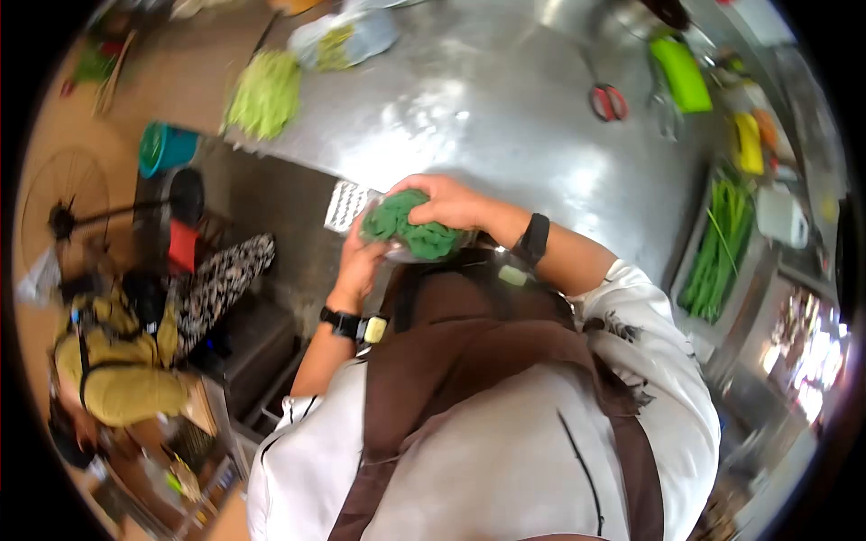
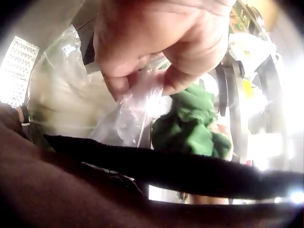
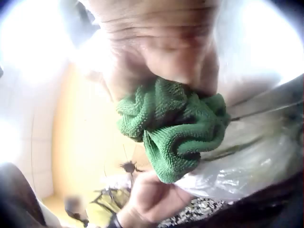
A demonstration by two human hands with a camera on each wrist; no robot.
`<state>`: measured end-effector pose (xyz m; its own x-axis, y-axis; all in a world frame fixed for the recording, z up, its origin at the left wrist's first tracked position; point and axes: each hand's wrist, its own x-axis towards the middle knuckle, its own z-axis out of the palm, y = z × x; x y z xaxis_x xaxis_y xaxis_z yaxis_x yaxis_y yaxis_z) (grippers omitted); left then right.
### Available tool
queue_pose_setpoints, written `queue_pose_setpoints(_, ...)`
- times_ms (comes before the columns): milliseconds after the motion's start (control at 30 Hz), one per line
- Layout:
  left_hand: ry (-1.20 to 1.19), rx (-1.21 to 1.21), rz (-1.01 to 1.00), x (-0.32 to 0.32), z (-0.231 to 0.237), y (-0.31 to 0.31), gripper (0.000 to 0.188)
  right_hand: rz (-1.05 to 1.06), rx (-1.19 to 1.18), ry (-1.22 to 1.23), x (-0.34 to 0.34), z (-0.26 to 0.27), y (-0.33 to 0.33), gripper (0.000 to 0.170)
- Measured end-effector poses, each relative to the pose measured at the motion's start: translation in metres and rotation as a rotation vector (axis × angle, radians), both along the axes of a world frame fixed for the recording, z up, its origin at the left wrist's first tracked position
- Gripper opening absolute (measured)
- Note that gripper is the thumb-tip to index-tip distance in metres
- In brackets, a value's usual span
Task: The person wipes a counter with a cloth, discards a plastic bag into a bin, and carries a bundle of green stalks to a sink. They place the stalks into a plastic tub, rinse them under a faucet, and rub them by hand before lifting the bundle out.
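My right hand (image 1: pixel 451 206) grips a bunched green terry cloth (image 1: pixel 410 225) just in front of the apron, near the edge of the steel table. In the right wrist view the cloth (image 3: pixel 183 130) bulges in folds below the fingers of that hand (image 3: pixel 161 57). My left hand (image 1: pixel 359 261) is close on the other side of the cloth. The left wrist view shows this hand (image 2: pixel 161 42) pinching the gathered top of a clear plastic bag (image 2: pixel 126 121). Pale and greenish contents show blurred through the bag, beside the cloth.
On the steel table (image 1: pixel 505 117) lie red-handled scissors (image 1: pixel 609 102), a pale green leafy bunch (image 1: pixel 266 93) and a plastic bag (image 1: pixel 343 41). Long green vegetables fill a tray (image 1: pixel 690 243) at right. A teal bucket (image 1: pixel 170 149), a fan (image 1: pixel 63 219) and another person (image 1: pixel 126 370) are at left.
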<state>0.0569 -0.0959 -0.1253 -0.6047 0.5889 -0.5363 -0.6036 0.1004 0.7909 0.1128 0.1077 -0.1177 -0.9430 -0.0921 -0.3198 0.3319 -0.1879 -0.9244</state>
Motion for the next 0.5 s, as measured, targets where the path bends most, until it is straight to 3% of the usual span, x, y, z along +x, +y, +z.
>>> queue_pose_setpoints(67, -0.041, -0.051, -0.016, 0.000, 0.001, 0.005, 0.050, -0.101, -0.152, 0.035, 0.024, 0.014, 0.027, 0.045)
queue_pose_setpoints(167, -0.038, -0.068, -0.027, -0.001, -0.005, 0.002, 0.033, -0.407, -0.063, 0.076, 0.065, 0.037, 0.066, 0.041)
queue_pose_setpoints(300, -0.022, -0.106, -0.185, 0.011, 0.014, 0.009, 0.028, -0.791, -0.101, 0.085, 0.128, 0.040, 0.106, 0.041)
queue_pose_setpoints(400, -0.001, -0.147, -0.245, 0.029, 0.040, 0.037, 0.026, -1.004, 0.010, 0.095, 0.181, 0.037, 0.122, 0.040)
queue_pose_setpoints(467, -0.052, -0.160, -0.182, 0.049, 0.059, 0.055, 0.024, -1.123, 0.056, 0.091, 0.215, 0.038, 0.126, 0.040)
queue_pose_setpoints(500, -0.044, -0.173, -0.196, 0.051, 0.055, 0.058, 0.024, -1.186, 0.300, 0.043, 0.236, 0.038, 0.129, 0.041)
